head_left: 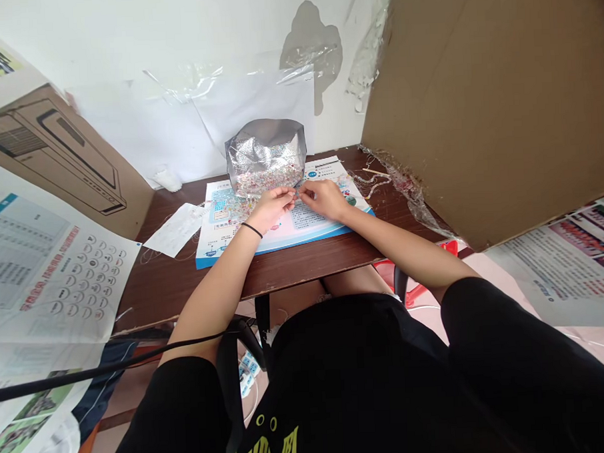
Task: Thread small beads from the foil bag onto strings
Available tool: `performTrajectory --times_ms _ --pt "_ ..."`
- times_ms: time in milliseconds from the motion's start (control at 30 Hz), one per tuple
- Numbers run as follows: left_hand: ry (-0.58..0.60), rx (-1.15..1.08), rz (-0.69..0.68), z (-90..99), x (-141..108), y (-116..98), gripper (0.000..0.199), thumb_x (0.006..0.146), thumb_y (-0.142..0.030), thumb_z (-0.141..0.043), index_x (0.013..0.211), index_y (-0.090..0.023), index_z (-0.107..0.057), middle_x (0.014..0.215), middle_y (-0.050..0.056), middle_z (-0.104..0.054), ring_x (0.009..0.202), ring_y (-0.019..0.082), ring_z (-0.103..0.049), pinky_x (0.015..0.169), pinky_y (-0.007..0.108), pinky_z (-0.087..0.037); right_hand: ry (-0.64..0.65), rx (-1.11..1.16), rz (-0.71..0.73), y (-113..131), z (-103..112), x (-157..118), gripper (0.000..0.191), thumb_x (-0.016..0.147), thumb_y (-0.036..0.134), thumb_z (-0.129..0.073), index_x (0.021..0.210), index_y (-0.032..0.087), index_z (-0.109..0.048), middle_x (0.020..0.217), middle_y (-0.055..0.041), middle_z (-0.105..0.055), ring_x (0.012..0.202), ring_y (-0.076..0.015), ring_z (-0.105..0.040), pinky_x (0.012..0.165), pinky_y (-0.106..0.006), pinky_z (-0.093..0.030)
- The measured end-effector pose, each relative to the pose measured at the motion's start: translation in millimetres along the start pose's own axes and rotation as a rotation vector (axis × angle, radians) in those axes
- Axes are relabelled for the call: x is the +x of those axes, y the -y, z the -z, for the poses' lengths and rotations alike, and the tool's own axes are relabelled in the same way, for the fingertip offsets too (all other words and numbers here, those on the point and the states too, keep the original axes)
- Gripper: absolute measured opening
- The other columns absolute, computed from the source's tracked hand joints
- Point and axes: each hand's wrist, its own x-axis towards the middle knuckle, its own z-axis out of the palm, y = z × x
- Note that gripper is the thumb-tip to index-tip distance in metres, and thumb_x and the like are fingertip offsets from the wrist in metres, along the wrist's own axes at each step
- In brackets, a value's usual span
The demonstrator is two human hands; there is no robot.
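We find the left hand (275,209) and right hand (325,199) pinching a small item (296,195), too fine to identify, which we judge light and fragile, best held by fingertips, just beyond them a foil pouch (266,144) of beads (265,181).

Straight ahead and far from you runs a white wall (99,48), hung with loose transparent plastic sheeting (185,81) and marked by a grey patch of bare plaster (310,52). A large cardboard panel (491,91) leans in on your right and blocks that side. On your left stands a cardboard box (53,157) printed with a computer case outline, and a printed sheet (38,265) hangs below it. Another printed sheet (568,261) sits low on your right. The dark wood surface (184,285) stands over a pale pink floor (602,353), with a red stool (404,282) beneath it to the right and a white power strip (249,372) near you. Even indoor daylight fills the room.
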Motion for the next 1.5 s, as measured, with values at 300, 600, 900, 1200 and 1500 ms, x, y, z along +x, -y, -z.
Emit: performTrajectory --times_ms 300,600,900,1200,1500 --pt "0.021 0.048 -0.009 3.3 1.4 3.1 0.011 0.089 -0.004 -0.065 0.084 -0.013 -0.07 0.077 0.003 -0.069 0.067 0.006 -0.061 0.073 0.021 -0.049 -0.015 0.006 0.007 -1.5 -1.2 -0.4 0.02 0.09 0.021 -0.053 0.093 0.019 -0.073 0.082 -0.0035 -0.072 0.078 -0.0186 -0.063 0.079 -0.03 -0.044" --pt "0.008 0.089 -0.012 -0.6 -1.4 1.3 0.011 0.091 -0.011 -0.066 0.08 -0.013 -0.07 0.072 0.002 -0.066 0.064 0.006 -0.06 0.07 0.021 -0.048 -0.017 -0.018 0.021 -1.7 -0.7 0.3 0.02 0.093 0.022 -0.055 0.097 0.019 -0.074 0.089 -0.0044 -0.075 0.081 -0.0191 -0.065 0.08 -0.03 -0.045" --pt "0.005 0.143 -0.041 2.3 5.3 8.7 0.016 0.09 -0.021 -0.071 0.076 -0.016 -0.07 0.072 0.003 -0.067 0.061 0.007 -0.059 0.062 0.02 -0.046 -0.009 -0.026 0.027 5.4 3.7 -1.2 0.022 0.095 0.022 -0.053 0.099 0.02 -0.074 0.094 -0.005 -0.076 0.084 -0.0195 -0.065 0.083 -0.031 -0.045" --pt "-0.003 0.192 -0.063 -7.1 -6.3 0.4 0.028 0.096 -0.016 -0.061 0.069 -0.013 -0.065 0.065 0.001 -0.063 0.056 0.005 -0.055 0.062 0.02 -0.044 0.008 -0.004 0.013 3.2 1.1 -2.1 0.021 0.093 0.021 -0.055 0.106 0.02 -0.072 0.093 -0.0045 -0.076 0.087 -0.0209 -0.066 0.084 -0.031 -0.046" --pt "-0.032 0.305 -0.155 -10.2 -13.8 -3.6 0.03 0.096 -0.02 -0.063 0.067 -0.014 -0.063 0.063 0.001 -0.061 0.056 0.006 -0.053 0.053 0.02 -0.037 0.012 0.028 0.017 2.4 1.8 -1.7 0.019 0.094 0.024 -0.055 0.103 0.02 -0.071 0.089 -0.004 -0.075 0.083 -0.02 -0.065 0.082 -0.03 -0.045"
